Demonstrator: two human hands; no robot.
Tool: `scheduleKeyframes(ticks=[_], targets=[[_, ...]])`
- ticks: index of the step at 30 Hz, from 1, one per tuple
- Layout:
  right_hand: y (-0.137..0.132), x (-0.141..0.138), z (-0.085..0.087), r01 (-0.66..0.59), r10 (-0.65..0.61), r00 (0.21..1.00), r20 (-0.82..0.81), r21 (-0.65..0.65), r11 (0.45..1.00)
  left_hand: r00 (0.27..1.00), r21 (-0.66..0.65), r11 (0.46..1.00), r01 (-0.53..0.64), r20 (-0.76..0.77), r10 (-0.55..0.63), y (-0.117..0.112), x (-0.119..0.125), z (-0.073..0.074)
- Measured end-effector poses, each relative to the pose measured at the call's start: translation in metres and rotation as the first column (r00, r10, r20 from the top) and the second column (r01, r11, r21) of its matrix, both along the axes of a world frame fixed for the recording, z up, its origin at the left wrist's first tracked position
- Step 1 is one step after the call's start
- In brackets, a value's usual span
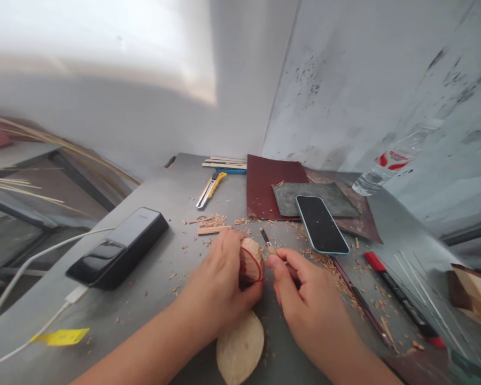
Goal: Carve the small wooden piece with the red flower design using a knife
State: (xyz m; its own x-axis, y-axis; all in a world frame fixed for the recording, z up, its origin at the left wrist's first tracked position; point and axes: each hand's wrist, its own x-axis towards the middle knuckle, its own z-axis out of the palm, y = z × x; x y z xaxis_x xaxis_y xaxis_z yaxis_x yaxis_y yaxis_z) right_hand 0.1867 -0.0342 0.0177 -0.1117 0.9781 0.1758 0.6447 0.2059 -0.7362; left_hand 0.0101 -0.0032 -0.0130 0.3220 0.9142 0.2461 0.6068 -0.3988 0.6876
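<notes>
Pale wood block (255, 251) near mid-table, clasped by the left hand (221, 283), fingers curled round it. Right hand (304, 289) pinches a slim carving knife (269, 244), blade just beside the block, apart from it. Cutting looks well begun: facets on the block's side, shavings (215, 220) strewn over the grey table (184, 184). Red line (260, 266) visible on its face; shaping seems unfinished. Oval wood piece (241, 348) below left hand; any join hidden.

Wood piece (251, 261) in left hand (224, 280), power bank (120, 247) left, phone (323, 224) right, cutter (211, 190) behind
</notes>
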Motion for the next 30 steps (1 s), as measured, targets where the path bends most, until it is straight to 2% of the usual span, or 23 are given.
scheduleKeyframes(ticks=[6, 13, 20, 25, 30], targets=[[-0.005, 0.003, 0.013, -0.063, 0.064, 0.998, 0.026, -0.046, 0.997, 0.992, -0.116, 0.993, 0.009, 0.129, 0.006, 0.003, -0.004, 0.009], [-0.008, 0.003, 0.012, -0.113, 0.121, 0.99, 0.076, -0.101, 0.989, 0.974, -0.191, 0.98, -0.053, 0.206, 0.093, 0.006, -0.005, 0.01], [-0.009, 0.001, 0.007, -0.155, 0.164, 0.985, 0.05, -0.147, 0.977, 0.977, -0.178, 0.982, -0.058, 0.194, 0.093, 0.006, -0.006, 0.009], [-0.011, -0.001, 0.006, -0.146, 0.151, 0.987, 0.052, -0.098, 0.985, 0.983, -0.136, 0.989, -0.062, 0.165, 0.084, 0.005, -0.006, 0.008], [-0.015, -0.003, 0.006, -0.119, 0.12, 0.991, 0.062, -0.016, 0.993, 0.991, -0.04, 0.996, -0.083, 0.102, 0.086, 0.001, -0.004, 0.0]])
